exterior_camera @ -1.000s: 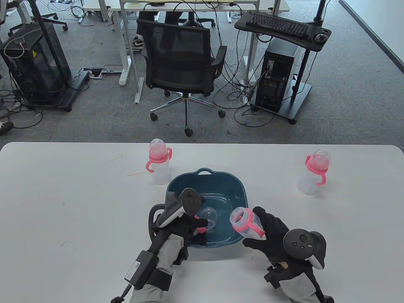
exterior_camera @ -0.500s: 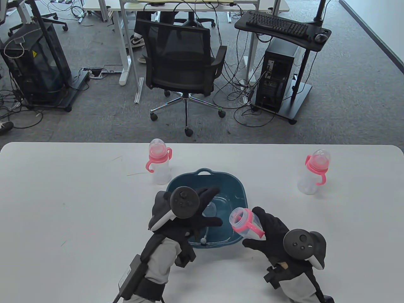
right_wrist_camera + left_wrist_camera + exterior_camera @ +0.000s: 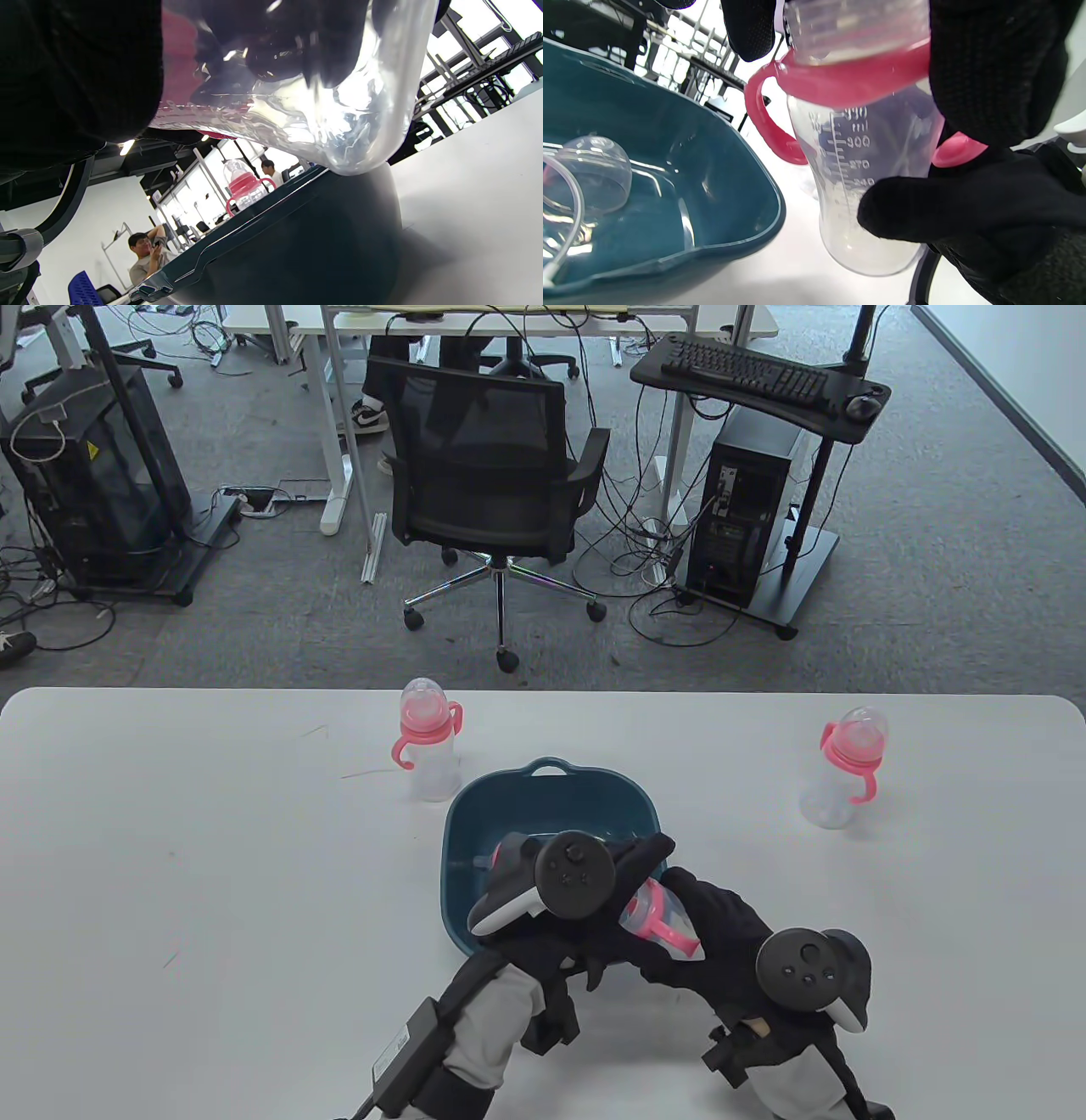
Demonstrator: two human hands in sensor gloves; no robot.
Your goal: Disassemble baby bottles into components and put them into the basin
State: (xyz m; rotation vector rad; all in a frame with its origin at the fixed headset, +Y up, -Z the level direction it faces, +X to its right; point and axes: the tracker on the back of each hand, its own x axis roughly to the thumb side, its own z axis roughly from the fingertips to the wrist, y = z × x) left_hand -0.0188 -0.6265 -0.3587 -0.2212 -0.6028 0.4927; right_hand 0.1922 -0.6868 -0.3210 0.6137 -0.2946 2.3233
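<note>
Basin (image 3: 632,802): sits on the counter (image 3: 212,857); inside lie a clear dome cap (image 3: 598,169) and a thin tube (image 3: 572,220), so one bottle is partly taken apart.
Bottle in hand (image 3: 865,169): held just beside the near right corner of the basin, pink handle ring (image 3: 840,82) not yet removed, top already open.
Right hand (image 3: 721,925): fingers wrapped around the bottle body.
Left hand (image 3: 585,916): fingers at the bottle neck; whether they grip it cannot be told.
Left to do: bottle behind the basin's left side (image 3: 428,742) and bottle far to its right (image 3: 844,768) stand whole.

Bottle (image 3: 865,178) scale – "ml", 300, 270, 240.
</note>
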